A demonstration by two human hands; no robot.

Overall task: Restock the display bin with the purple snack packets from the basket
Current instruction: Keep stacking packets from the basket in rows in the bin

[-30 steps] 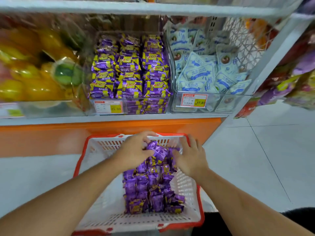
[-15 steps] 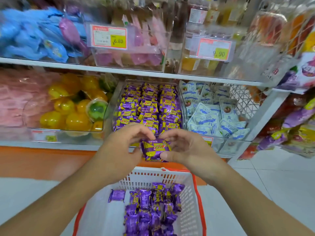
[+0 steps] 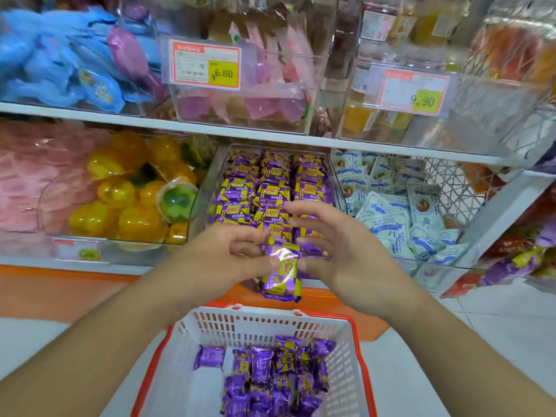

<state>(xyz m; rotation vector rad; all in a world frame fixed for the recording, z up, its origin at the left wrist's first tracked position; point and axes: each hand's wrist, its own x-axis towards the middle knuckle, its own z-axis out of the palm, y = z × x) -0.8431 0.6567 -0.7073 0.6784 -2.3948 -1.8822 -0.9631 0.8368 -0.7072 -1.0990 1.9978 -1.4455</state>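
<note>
Progress: the clear plastic display bin [image 3: 216,176] on the lower shelf already holds three near-full rows of purple-and-yellow packets. The white slatted basket with the red rim [image 3: 240,325] on the floor below still carries a loose heap of the same purple foil snack packets [image 3: 270,377] — judged roughly midway, many transfers left.

In hand: one stack of purple packets [image 3: 282,272], held upright just in front of the bin's front edge, above the basket (not yet inside the bin).

Grip: left hand [image 3: 222,260] has fingers curled, thumb pressed on the stack's left face. Right hand [image 3: 337,245] is spread wide, fingers nearly straight; its thumb side lies against the stack's right edge — whether it actually bears on it, cannot tell.
</note>
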